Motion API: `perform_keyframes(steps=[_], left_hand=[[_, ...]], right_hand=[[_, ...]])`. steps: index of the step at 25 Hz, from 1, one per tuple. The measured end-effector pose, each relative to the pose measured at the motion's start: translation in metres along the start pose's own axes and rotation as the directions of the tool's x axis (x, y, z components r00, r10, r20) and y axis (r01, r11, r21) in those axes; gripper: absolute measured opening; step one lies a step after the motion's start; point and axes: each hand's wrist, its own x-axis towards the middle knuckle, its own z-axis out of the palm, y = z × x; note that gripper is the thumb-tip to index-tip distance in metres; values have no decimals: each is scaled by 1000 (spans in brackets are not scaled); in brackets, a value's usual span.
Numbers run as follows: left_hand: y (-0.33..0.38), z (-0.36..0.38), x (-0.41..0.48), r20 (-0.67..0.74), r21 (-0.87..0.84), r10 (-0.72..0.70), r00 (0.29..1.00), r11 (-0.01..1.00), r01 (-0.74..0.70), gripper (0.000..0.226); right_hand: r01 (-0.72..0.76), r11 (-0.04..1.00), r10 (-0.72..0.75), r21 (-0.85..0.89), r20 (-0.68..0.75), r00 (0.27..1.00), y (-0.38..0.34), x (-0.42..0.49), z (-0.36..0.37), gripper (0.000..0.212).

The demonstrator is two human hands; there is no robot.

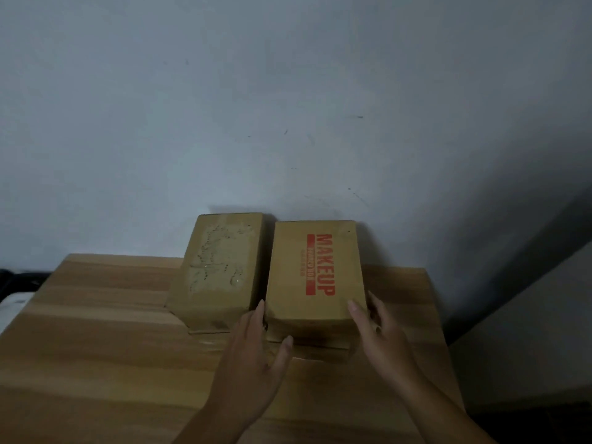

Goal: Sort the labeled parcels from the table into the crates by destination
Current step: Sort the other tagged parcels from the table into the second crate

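Two brown cardboard parcels stand side by side at the far middle of the wooden table (96,331), against the wall. The right parcel (315,270) bears red MAKEUP lettering on its top. The left parcel (217,267) has a torn, rough patch on top where a label was peeled. My left hand (256,354) presses flat against the MAKEUP parcel's near left corner, thumb at its front face. My right hand (374,328) clasps the parcel's near right corner, thumb on top and fingers along the side. The parcel rests on the table between both hands.
A pale wall (288,107) rises right behind the parcels. A white object (12,307) shows beyond the table's left edge. Dark floor and a grey surface (528,331) lie past the right edge. No crates are in view.
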Motion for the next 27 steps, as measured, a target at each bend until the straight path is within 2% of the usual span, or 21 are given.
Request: perform_keyframes(steps=[2, 4, 6, 9, 11, 13, 15, 19, 22, 25, 27], left_hand=[[4, 3, -1, -20, -105, -15, 1000, 994, 13, 75], [10, -1, -5, -24, -198, -22, 999, 980, 17, 70], [14, -6, -11, -66, -246, 20, 998, 969, -36, 64], [24, -17, -25, -154, -293, 136, 979, 940, -177, 56], [30, -24, -35, -176, -352, 213, 961, 898, -264, 61], [40, -30, -45, -113, -408, 281, 953, 861, -303, 76], [49, -37, -53, -67, -380, 372, 926, 849, -368, 97], [61, -49, -59, -27, -209, 479, 877, 855, -474, 126], [69, -52, -62, -134, -144, 496, 858, 847, -512, 122], [75, -48, -66, -268, -370, 405, 874, 794, -482, 98], [78, -48, -68, -261, -562, 295, 919, 728, -393, 89]], right_hand=[[60, 998, -61, 27, 25, 998, 1, 4, 2, 42], [103, 992, -102, 66, -22, 995, 5, -2, 4, 31], [116, 985, -110, 132, -50, 993, 3, -15, 0, 36], [100, 972, -91, 212, -52, 995, -2, -36, -13, 57], [126, 964, -111, 235, -75, 991, -12, -53, -23, 70], [154, 954, -129, 259, -110, 985, -24, -67, -37, 78], [213, 954, -186, 211, -141, 972, -43, -82, -50, 75], [407, 888, -393, 215, -107, 914, -80, -105, -79, 49], [527, 813, -513, 246, -122, 850, -85, -112, -98, 47], [601, 785, -604, 150, -34, 796, -76, -120, -108, 76], [621, 780, -624, 77, 18, 781, -64, -121, -109, 91]])
